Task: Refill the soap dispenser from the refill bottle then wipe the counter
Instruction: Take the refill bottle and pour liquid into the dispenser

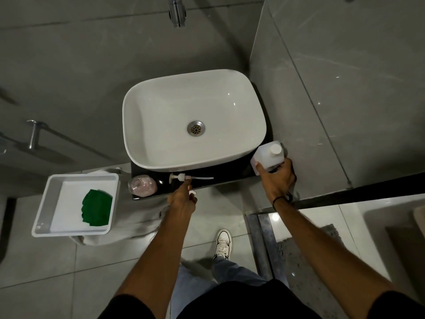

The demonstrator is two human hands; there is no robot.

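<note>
While our left hand (pixel 182 199) pinches the white plastic pump head (pixel 180 177), lying lengthwise rightward along the black counter (pixel 230 174), and our right hand (pixel 278 178) clasps the capped white refill bottle (pixel 269 155), the open clear dispenser (pixel 143 185) sits left, nearer our left hand.

dispenser (pixel 143 185): open, counter-left | pump (pixel 184 177): lying | refill bottle (pixel 269 157): capped, right
</note>
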